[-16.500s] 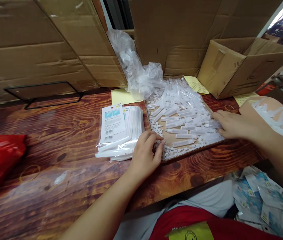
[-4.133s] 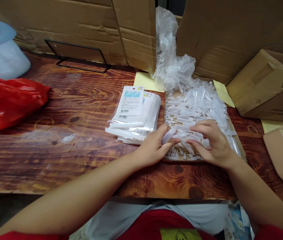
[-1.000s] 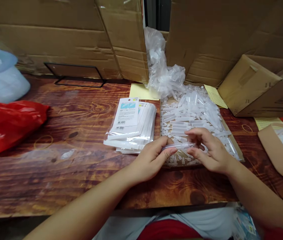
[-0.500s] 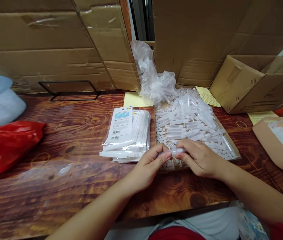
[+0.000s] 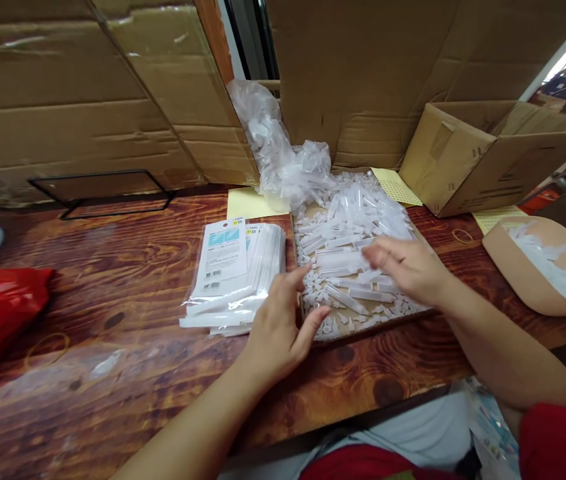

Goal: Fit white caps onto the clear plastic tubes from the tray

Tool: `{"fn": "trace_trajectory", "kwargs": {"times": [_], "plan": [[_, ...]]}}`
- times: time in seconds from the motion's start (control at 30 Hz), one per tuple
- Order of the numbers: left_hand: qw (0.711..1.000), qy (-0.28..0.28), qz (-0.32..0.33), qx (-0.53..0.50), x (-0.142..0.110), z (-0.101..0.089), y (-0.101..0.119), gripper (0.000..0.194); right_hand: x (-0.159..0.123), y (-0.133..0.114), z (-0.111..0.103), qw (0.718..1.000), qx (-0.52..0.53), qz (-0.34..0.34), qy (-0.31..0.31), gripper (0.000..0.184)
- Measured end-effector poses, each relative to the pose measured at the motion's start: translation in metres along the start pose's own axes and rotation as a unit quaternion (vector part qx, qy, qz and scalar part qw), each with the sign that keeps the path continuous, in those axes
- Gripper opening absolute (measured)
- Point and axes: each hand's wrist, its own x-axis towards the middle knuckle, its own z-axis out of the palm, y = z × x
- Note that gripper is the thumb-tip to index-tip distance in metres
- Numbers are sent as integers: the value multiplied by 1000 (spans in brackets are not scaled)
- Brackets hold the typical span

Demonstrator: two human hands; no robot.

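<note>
A shallow cardboard tray holds a heap of translucent plastic tubes and small white plastic pieces. At its near left corner is my left hand, open, thumb and fingers apart with nothing between them. My right hand is over the middle of the tray with its fingers curled in among the tubes. Motion blurs those fingertips, so I cannot tell whether they grip a tube. Left of the tray lies a stack of clear packets with printed cards, close to my left hand.
Crumpled clear plastic bags rest behind the tray. To the right stand an open cardboard box and a tan curved container with white pieces inside. A red plastic bag and a black wire frame are on the left.
My hands held a clear plastic tube between them; now they are apart. The left has opened; the right has moved forward over the tubes. The view has turned to the right.
</note>
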Motion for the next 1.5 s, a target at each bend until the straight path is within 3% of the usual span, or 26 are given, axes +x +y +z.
{"fn": "trace_trajectory", "kwargs": {"times": [0.07, 0.17, 0.3, 0.43, 0.5, 0.57, 0.73, 0.8, 0.93, 1.0, 1.07, 1.17, 1.27, 1.37, 1.43, 1.5], "plan": [[999, 31, -30, -16, 0, 2, -4, 54, 11, 11, -18, 989, -134, 1, 66, 57], [997, 61, -37, -18, -1, 5, -5, 57, 21, 30, -45, 960, -269, 70, 33, 58], [996, 67, -42, -29, -4, 10, -4, 57, 8, 38, -86, 943, -317, 100, 31, 50], [996, 78, -37, -39, -5, 14, 0, 55, -24, 43, -109, 875, -434, 202, -69, 24], [996, 76, -35, -43, -6, 15, 1, 53, -39, 50, -102, 857, -457, 200, -126, 17], [996, 71, -36, -48, -6, 16, 2, 52, -51, 58, -84, 854, -463, 197, -133, 20], [995, 68, -45, -57, -7, 16, 2, 50, -59, 75, -45, 853, -480, 202, -27, 21], [995, 67, -43, -58, -7, 16, 1, 48, -58, 77, -45, 861, -471, 190, 8, 15], [998, 38, -27, -51, -5, 14, 0, 33, -53, 64, -67, 871, -452, 168, 96, 13], [998, 26, -18, -48, -4, 14, 0, 27, -49, 50, -73, 881, -439, 123, 128, 13], [998, 31, -10, -47, -4, 13, 1, 29, -43, 33, -66, 906, -403, 21, 127, 14], [998, 45, 19, -37, -4, 10, 4, 40, -34, 11, -28, 940, -288, -171, 63, 14], [997, 2, 66, -40, -6, 7, 7, 43, -29, -1, 21, 946, -167, -277, -26, 13], [992, -63, 74, -75, -7, 4, 9, 31, -30, -3, 49, 947, -123, -296, -32, 15], [992, -74, 36, -95, -8, 3, 9, 23, -36, -1, 45, 953, -138, -268, 9, 18], [993, -62, -8, -104, -7, 1, 9, 19, -42, 4, 26, 963, -163, -213, 31, 21]]}}
